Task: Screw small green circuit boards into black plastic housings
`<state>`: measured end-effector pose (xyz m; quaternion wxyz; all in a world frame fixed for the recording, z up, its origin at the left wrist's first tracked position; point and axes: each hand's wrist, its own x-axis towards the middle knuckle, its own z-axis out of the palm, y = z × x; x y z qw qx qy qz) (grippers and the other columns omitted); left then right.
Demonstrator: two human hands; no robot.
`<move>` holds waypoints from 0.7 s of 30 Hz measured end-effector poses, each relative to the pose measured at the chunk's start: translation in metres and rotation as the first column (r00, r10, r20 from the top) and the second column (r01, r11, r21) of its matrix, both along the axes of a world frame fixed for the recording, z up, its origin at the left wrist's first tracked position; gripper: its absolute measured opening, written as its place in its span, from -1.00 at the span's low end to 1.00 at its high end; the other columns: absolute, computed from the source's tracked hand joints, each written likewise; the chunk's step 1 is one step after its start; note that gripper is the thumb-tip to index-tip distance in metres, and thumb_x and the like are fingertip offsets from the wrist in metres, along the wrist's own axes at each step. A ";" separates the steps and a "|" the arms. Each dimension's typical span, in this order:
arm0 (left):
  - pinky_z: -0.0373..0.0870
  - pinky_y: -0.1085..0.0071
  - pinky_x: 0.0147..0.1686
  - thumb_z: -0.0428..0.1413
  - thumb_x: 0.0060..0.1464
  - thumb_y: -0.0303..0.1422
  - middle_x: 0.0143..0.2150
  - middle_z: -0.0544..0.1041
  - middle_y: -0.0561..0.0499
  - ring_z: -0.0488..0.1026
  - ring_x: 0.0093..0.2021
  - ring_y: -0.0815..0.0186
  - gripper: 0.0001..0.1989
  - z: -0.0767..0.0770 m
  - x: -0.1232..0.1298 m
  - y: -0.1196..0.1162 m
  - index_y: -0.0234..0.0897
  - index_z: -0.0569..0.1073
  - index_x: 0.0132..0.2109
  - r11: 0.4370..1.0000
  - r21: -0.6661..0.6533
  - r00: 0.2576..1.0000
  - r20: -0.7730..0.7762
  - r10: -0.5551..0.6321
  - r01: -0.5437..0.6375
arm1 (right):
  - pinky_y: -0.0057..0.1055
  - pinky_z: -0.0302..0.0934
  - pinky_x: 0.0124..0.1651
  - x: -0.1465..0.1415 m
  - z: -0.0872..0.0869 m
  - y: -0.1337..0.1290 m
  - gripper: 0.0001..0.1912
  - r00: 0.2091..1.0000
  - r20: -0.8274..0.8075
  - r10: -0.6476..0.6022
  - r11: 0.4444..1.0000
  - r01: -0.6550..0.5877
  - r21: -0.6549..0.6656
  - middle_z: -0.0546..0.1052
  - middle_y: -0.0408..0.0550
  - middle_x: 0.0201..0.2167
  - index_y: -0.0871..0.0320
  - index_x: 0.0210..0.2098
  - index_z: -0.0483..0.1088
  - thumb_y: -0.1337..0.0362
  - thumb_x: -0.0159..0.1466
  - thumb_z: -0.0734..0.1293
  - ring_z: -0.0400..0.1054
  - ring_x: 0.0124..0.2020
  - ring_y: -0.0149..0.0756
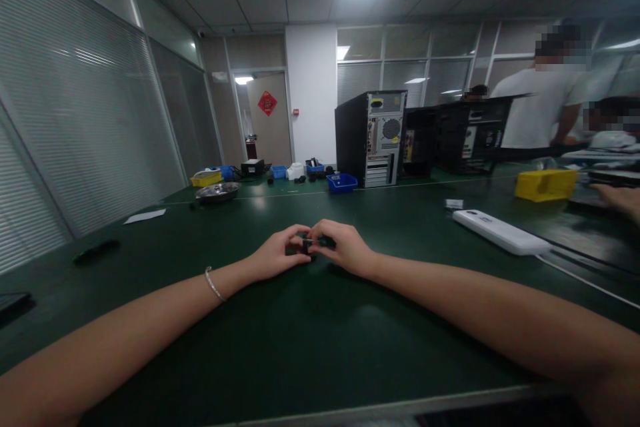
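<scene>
Both hands meet over the middle of the green table (300, 340). My left hand (281, 253) curls its fingers and thumb around the left side of a small dark object (308, 244). From the right, my right hand (345, 247) pinches the same object with thumb and fingers. A thin, light-coloured bit shows at its top between the fingertips. The object is too small and too covered by fingers to identify. A bracelet (215, 285) circles the left wrist.
A white power strip (500, 232) with cables and a yellow bin (545, 185) lie right. Computer cases (370, 140), a blue tray (342, 183) and a metal dish (217, 192) stand farther back. Another person's hand (620, 199) reaches in at right; a person (540, 103) stands behind.
</scene>
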<state>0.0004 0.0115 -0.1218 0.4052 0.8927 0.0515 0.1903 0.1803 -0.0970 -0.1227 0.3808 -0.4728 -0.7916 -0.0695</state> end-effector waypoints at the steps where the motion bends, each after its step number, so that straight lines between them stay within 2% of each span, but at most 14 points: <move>1: 0.32 0.24 -0.04 0.15 0.04 -0.40 -0.08 0.49 -0.09 0.45 -0.09 0.20 -0.51 0.000 0.000 0.000 -0.29 0.22 0.11 1.000 -0.007 1.000 0.001 -0.004 0.004 | -0.42 0.23 -0.20 0.000 0.000 0.000 -0.90 1.000 0.008 -0.002 1.000 0.002 0.007 0.47 -0.08 -0.28 0.14 -0.31 0.36 0.27 0.19 0.35 0.36 -0.25 -0.30; 7: 0.33 0.26 -0.07 0.08 0.12 -0.32 -0.03 0.46 -0.13 0.42 -0.06 0.17 -0.55 0.002 -0.001 0.000 -0.31 0.23 0.14 0.992 -0.121 0.999 -0.020 -0.025 0.022 | -0.44 0.23 -0.20 0.001 0.000 -0.001 -0.88 0.998 0.049 -0.028 0.999 0.026 0.023 0.48 -0.08 -0.25 0.13 -0.26 0.36 0.26 0.21 0.34 0.37 -0.24 -0.30; 21: 0.37 0.30 -0.14 0.07 0.13 -0.31 -0.17 0.53 -0.10 0.47 -0.17 0.23 -0.64 0.000 0.002 0.003 -0.35 0.32 0.05 0.979 -0.201 0.999 0.016 -0.032 0.035 | -0.43 0.24 -0.12 0.001 -0.001 0.001 -0.81 0.993 0.121 0.008 0.999 -0.013 0.041 0.51 -0.05 -0.14 0.10 -0.15 0.42 0.21 0.26 0.28 0.38 -0.12 -0.29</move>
